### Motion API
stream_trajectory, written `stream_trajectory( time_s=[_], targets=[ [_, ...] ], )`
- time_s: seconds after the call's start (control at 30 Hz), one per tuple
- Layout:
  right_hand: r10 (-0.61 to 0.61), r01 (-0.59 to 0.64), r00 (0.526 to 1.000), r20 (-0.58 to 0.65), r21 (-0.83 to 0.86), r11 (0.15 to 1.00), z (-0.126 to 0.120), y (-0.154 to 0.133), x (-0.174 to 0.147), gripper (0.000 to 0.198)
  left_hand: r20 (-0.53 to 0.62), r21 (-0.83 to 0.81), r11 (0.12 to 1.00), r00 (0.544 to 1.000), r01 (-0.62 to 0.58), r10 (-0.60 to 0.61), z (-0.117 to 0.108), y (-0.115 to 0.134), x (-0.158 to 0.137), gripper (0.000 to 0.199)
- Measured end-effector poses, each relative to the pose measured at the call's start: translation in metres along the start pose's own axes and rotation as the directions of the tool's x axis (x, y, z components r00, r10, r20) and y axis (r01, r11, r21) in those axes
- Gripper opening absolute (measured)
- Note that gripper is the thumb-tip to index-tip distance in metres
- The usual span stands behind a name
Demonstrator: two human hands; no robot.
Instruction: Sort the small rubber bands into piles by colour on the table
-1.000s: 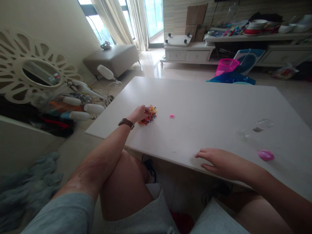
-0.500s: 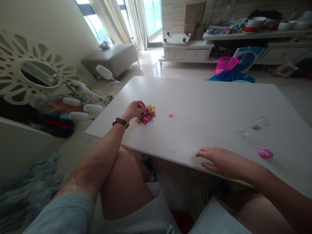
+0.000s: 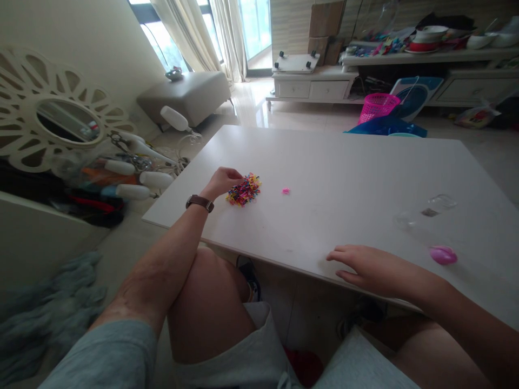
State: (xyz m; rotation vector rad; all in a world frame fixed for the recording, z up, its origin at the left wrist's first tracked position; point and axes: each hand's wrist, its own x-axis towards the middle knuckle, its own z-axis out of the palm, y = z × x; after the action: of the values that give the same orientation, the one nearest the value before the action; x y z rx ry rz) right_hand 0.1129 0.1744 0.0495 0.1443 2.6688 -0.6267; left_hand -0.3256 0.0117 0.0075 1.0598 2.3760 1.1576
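Observation:
My left hand [image 3: 223, 181], with a brown-strapped watch [image 3: 199, 202] on its wrist, reaches to the upper left edge of a pile of tiny multicoloured pieces [image 3: 244, 192]. Thumb and fingers come together there; what is between them is too small to make out. A little to the right of the pile, a few pink pieces [image 3: 286, 190] lie in a small cluster. My right hand [image 3: 357, 265] rests at the table's near edge, palm down, fingers stretched out, holding nothing.
The white table [image 3: 348, 173] bears a clear plastic bottle [image 3: 441, 202] and a shiny pink object [image 3: 443, 255] on its right side. A pink basket [image 3: 377, 107] and a blue chair-like thing [image 3: 411, 100] stand beyond the far edge. A lamp with white shades [image 3: 156, 180] is at the left.
The view has shifted very slightly. My left hand stays at the pile's upper left edge with little visible movement, and my right hand stays put.

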Motion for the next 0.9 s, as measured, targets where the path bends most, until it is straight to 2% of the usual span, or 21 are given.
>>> stream_trajectory(
  time_s=[0.23,0.47,0.67,0.8,0.9],
  targets=[
    [-0.009,0.009,1.0,-0.013,0.009,1.0,-0.001,-0.001,0.0,0.034,-0.04,-0.014,1.0,0.999,-0.006,0.005,0.0,0.0,0.002,0.023],
    [0.01,-0.01,1.0,0.013,0.007,1.0,-0.002,-0.002,0.0,0.034,0.029,-0.156,0.987,0.999,0.04,-0.036,0.01,0.006,-0.004,0.027],
    [0.007,-0.007,1.0,0.012,0.007,1.0,-0.001,-0.002,-0.001,0.035,0.08,0.01,0.998,0.995,-0.057,0.056,0.01,0.012,-0.004,0.025],
    [0.004,-0.004,1.0,0.005,0.01,1.0,0.0,-0.001,0.0,0.035,0.21,0.162,0.98,0.974,-0.114,0.079,0.012,0.015,-0.003,0.024],
    [0.007,-0.007,1.0,0.006,0.012,1.0,0.0,-0.001,0.0,0.035,0.319,0.175,0.977,0.946,-0.124,0.063,0.015,0.012,-0.001,0.022]
  ],
)
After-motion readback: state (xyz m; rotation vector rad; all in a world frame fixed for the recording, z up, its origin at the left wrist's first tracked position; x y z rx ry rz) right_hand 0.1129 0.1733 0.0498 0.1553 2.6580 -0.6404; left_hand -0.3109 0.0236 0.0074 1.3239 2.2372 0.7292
